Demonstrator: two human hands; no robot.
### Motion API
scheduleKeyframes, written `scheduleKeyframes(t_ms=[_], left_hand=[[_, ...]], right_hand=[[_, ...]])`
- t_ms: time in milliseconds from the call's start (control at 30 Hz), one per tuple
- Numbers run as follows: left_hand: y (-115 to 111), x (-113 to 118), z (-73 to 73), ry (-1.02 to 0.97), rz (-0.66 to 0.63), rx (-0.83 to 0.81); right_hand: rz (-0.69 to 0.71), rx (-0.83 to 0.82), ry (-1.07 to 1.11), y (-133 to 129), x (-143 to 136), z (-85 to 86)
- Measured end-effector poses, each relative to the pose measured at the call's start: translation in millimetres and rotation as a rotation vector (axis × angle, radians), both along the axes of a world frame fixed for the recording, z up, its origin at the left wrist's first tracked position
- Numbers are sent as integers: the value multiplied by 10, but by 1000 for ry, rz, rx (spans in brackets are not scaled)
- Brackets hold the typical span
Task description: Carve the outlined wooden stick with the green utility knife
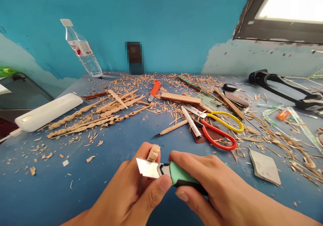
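Note:
Wrapped around a small wooden piece, my left hand lets only its pale end show between the fingers; the rest is hidden. My right hand grips a utility knife with a green and black handle. Its broad blade points left and lies against or just in front of the wood; I cannot tell whether it is cutting in. My left thumb presses near the base of the blade. Beyond the hands lie a thin pointed tool with a wooden handle and a white marker pen.
Scissors with red and yellow handles lie behind my right hand. A red cutter, carved wooden strips and many shavings cover the blue table. A white lamp-like bar and a tilted water bottle stand left; sandpaper-like square lies right.

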State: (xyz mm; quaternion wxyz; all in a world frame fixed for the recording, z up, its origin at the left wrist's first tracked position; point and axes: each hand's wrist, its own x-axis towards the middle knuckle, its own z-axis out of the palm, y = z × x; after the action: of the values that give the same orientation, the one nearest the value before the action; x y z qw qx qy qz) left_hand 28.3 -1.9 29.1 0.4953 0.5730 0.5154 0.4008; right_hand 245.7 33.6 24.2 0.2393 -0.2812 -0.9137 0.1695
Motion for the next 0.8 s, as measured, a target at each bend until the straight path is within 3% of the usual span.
scheduleKeyframes(t_ms=[267, 400, 533, 633, 800], left_hand=[[31, -19, -96, 84, 2, -31], [-32, 20, -143, -39, 150, -167], [-50, 24, -142, -125, 139, -203], [-7, 12, -62, -145, 99, -195], [9, -39, 37, -108, 81, -278]], right_hand=[[-153, 228, -31, -11, -101, -193], [-193, 357, -68, 26, -96, -203], [-131, 263, -38, 35, -62, -124], [-66, 154, -37, 58, -42, -107], [-31, 115, 16, 81, 1, -110]])
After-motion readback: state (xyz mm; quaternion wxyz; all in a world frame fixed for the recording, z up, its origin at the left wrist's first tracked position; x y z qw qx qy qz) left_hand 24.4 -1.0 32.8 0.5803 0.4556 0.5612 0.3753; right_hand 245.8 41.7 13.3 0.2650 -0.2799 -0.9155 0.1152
